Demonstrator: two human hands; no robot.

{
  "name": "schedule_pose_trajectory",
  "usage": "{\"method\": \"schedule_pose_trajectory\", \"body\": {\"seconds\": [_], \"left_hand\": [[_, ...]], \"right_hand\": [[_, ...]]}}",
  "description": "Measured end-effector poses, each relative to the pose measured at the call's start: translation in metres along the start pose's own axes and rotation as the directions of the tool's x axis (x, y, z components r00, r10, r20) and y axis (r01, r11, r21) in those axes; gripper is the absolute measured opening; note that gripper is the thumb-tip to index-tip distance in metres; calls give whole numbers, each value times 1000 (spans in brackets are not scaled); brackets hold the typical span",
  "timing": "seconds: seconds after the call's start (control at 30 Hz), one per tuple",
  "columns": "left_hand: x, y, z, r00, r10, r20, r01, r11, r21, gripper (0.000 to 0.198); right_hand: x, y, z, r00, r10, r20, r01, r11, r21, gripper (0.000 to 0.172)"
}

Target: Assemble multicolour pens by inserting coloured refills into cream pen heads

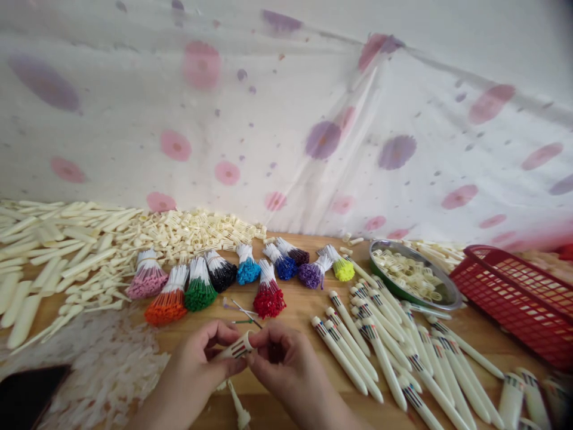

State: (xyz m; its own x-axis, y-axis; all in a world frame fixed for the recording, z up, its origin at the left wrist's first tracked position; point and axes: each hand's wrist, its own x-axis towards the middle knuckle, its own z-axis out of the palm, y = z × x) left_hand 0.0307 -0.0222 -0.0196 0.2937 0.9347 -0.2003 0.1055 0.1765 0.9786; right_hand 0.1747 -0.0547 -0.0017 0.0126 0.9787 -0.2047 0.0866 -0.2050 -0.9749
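Observation:
My left hand (199, 364) grips a short cream slotted pen barrel piece (236, 349) from its left side. The fingertips of my right hand (286, 364) are closed on the piece's right end; whether they also pinch something small there cannot be made out. Just beyond my hands lie a few loose thin refills (245, 310). A pale plastic pen part (239, 406) rests on the table below them. Bundles of coloured pen refills stand in a row behind, among them a red bundle (269, 292), a green bundle (200, 285) and an orange bundle (166, 298).
Assembled multicolour pens (380, 334) lie piled on the right. Behind them are a metal bowl (453, 298) of slotted parts and a red plastic basket (514, 304). Cream barrels (45, 257) and small parts heap at the left, above translucent pieces (107, 364) and a dark phone-like object (31, 394).

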Motion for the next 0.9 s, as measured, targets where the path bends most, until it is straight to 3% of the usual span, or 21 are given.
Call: {"method": "schedule_pose_trajectory", "body": {"seconds": [0.13, 0.3, 0.57, 0.73, 0.83, 0.9], "left_hand": [[-1, 1, 3, 1000, -19, -5, 19, 999, -29, 17], [-3, -1, 6, 999, 12, -40, -12, 1000, 11, 14], [2, -5, 2, 984, 141, -105, -136, 989, 52, 15], [8, 0, -7, 950, 245, -196, -230, 969, 95, 16], [12, -4, -11, 936, 276, -219, -253, 959, 130, 18], [14, -8, -14, 931, 305, -199, -268, 944, 191, 19]], "right_hand": [[-4, -8, -7, 999, -25, 23, 29, 975, -220, 18], [-6, -7, -13, 979, -199, 50, 200, 869, -453, 21], [-9, -9, -16, 951, -310, 14, 282, 843, -459, 22], [-2, -21, -51, 944, -329, -35, 282, 854, -437, 15], [17, -16, -83, 920, -358, -159, 236, 830, -505, 22], [33, -8, -104, 879, -387, -279, 169, 799, -577, 27]]}}
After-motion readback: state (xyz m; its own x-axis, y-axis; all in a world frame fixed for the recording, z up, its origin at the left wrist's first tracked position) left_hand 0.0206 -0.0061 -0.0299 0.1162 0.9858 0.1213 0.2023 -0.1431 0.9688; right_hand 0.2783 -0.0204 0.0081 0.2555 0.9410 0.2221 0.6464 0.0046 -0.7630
